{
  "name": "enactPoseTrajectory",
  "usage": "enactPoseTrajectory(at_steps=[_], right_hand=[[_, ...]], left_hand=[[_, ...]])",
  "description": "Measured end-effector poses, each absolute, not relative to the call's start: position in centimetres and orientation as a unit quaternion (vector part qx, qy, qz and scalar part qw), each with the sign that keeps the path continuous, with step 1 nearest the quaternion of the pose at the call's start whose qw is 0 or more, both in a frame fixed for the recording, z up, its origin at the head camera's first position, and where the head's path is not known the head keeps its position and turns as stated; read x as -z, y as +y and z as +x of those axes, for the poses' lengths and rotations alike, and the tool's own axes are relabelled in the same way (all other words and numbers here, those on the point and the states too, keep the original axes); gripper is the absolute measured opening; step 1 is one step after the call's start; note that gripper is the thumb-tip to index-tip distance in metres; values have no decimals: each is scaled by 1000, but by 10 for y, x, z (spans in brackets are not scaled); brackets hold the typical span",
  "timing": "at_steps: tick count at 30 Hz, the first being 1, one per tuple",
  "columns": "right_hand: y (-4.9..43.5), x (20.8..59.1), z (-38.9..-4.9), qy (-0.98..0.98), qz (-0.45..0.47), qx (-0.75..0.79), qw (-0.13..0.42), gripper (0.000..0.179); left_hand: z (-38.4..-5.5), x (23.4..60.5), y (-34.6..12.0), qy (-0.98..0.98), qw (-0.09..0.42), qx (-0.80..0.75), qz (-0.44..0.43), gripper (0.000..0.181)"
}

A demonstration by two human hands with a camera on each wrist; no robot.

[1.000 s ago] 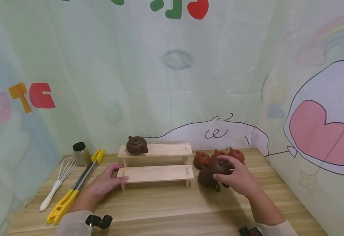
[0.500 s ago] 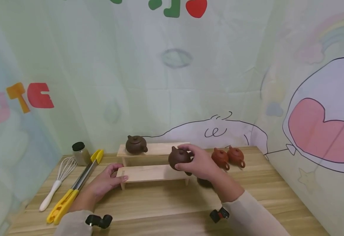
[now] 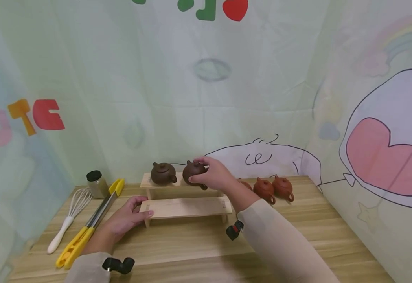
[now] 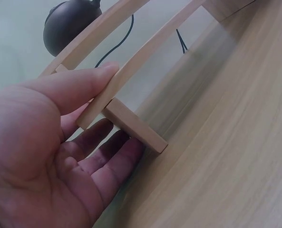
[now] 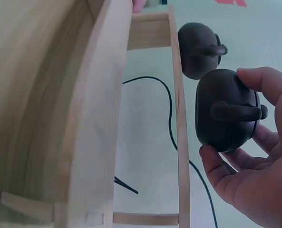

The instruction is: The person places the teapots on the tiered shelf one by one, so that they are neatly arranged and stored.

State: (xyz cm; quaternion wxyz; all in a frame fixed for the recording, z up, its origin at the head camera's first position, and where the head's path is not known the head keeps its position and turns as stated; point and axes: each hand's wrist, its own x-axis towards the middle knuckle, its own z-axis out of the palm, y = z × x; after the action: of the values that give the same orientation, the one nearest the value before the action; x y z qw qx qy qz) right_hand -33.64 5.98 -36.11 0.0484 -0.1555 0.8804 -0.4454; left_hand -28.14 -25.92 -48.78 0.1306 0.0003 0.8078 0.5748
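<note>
Just below centre in the head view, a dark teapot (image 3: 192,175) is gripped by the right hand (image 3: 214,175) beside a second dark teapot (image 3: 162,174) on the rear stand (image 3: 179,181); at lower left, the front stand (image 3: 188,208) is pinched by the left hand (image 3: 128,220). Across the left wrist view, that pinch is seen close up. At right in the right wrist view, the gripped teapot is held just apart from the rear stand.

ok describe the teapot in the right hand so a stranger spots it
On the table, find the back shelf. There, the right hand grips a dark teapot. Unlike the other dark pot on its left, this one is held.
</note>
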Motion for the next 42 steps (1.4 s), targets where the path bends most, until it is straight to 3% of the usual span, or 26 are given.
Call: enactPoseTrajectory(at_steps=[10, 23, 29, 42], right_hand=[[44, 365, -358, 884, -159, 436, 58, 64], [43, 372, -357, 886, -157, 434, 50, 67], [55, 371, -344, 882, -145, 447, 35, 79], [130, 399, -287, 870, -97, 483, -33, 63]], left_hand=[[-281, 487, -260, 809, 130, -573, -1, 89], [-280, 486, -260, 807, 127, -577, 0, 88], [-282, 486, -258, 813, 125, -569, -3, 89], [-283, 486, -256, 813, 128, -568, -7, 91]])
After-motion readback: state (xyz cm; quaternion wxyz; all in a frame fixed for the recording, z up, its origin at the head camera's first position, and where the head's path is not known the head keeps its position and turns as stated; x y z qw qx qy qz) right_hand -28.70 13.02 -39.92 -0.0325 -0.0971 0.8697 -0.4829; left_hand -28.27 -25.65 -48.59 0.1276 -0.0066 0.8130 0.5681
